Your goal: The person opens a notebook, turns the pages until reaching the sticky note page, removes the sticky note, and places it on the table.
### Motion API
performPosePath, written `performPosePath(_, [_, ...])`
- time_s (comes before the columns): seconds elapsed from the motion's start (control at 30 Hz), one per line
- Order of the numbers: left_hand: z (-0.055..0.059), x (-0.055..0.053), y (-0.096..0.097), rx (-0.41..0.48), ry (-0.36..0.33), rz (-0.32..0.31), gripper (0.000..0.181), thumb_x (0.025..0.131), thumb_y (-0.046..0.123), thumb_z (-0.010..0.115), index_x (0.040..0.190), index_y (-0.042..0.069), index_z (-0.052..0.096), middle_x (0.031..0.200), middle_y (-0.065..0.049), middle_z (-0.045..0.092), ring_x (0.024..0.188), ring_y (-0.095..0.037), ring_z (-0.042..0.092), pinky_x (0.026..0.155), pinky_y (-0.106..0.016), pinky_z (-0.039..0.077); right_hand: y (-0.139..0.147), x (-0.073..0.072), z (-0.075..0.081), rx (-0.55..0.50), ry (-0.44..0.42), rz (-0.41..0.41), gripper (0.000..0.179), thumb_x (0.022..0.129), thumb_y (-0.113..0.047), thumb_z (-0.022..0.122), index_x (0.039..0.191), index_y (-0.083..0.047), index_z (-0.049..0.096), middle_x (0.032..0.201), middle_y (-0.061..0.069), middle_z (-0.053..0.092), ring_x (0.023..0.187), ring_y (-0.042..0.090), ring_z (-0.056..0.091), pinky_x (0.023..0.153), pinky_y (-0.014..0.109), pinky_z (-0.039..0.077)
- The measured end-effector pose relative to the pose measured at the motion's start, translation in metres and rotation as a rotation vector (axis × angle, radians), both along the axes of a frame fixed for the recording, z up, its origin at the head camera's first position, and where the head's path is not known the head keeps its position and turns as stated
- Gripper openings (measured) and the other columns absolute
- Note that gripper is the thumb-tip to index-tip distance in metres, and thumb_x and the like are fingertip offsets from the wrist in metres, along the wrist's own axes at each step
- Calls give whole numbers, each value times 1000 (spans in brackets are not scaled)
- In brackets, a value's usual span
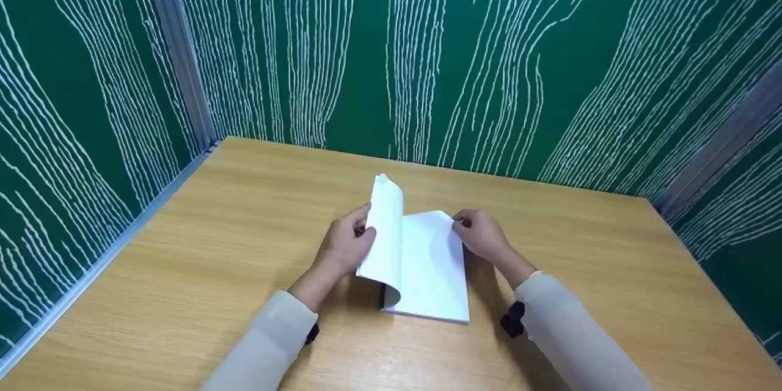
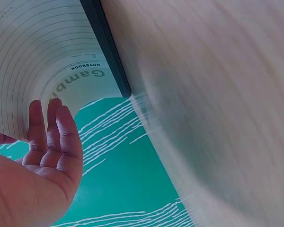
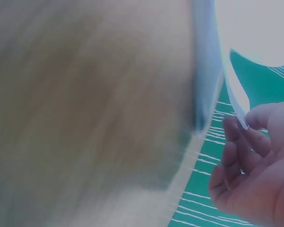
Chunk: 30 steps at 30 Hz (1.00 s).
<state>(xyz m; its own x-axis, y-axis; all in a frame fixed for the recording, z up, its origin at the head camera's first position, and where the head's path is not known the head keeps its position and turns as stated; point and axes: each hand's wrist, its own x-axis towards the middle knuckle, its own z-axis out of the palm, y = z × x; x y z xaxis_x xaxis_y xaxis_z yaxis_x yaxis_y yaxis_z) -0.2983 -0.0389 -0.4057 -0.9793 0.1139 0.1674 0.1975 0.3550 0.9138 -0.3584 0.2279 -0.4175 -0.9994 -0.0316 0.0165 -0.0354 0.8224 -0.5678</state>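
Observation:
An open notebook (image 1: pixel 432 269) lies on the table, its right-hand side flat and white. My left hand (image 1: pixel 343 245) holds a raised, curved bundle of its pages (image 1: pixel 386 226), thumb on the near face and fingers behind. In the left wrist view, ruled lines and the printed word NOTEBOOK show on the curved page (image 2: pixel 47 47), above a dark spine edge (image 2: pixel 106 47). At the far right corner of the notebook, my right hand (image 1: pixel 484 236) pinches a page. The right wrist view shows that lifted page corner (image 3: pixel 240 97) between thumb and fingers.
The wooden table (image 1: pixel 244 226) reaches back to a green wall (image 1: pixel 360 73) with wavy white lines. Similar panels stand at the left and right, with grey posts (image 1: pixel 180 43) at the corners. Dark wrist devices (image 1: pixel 513 319) sit under the sleeves.

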Motion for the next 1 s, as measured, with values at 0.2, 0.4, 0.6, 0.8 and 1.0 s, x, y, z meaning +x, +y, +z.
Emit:
performPosePath(0.2, [2,1,0,-15,24,14,49,86,22,47,134,18,36,111,1,56,88,-12,52,73,-25,45,-6,4,7,-155,-17,44,27,88,-24,44,104,-13,63,97,5,61,83,20,54,70,30,47])
performPosePath(0.4, [3,2,2,-18,1,21,49,86,23,47,134,20,35,110,2,55,89,-12,52,73,-25,45,-14,10,11,-209,-82,64,25,88,-24,43,105,-18,59,89,4,60,79,20,55,65,30,47])
performPosePath(0.6, [2,1,2,-23,6,24,49,86,22,47,134,20,36,100,3,57,86,-12,52,71,-25,45,-21,16,13,-248,-93,147,25,88,-19,44,109,-25,54,89,6,59,68,25,58,61,37,50])
performPosePath(0.8, [1,2,1,-27,0,15,50,87,22,46,135,19,34,107,1,55,90,-12,52,75,-25,46,-30,20,14,-249,-32,258,30,86,-20,50,115,-25,53,102,7,57,67,27,59,52,37,50])
performPosePath(1.0, [2,3,0,-23,-15,24,49,86,23,47,134,21,35,110,2,55,91,-12,52,76,-26,46,-43,28,16,-240,-22,334,32,83,-20,54,111,-36,53,113,1,54,67,21,62,50,34,50])
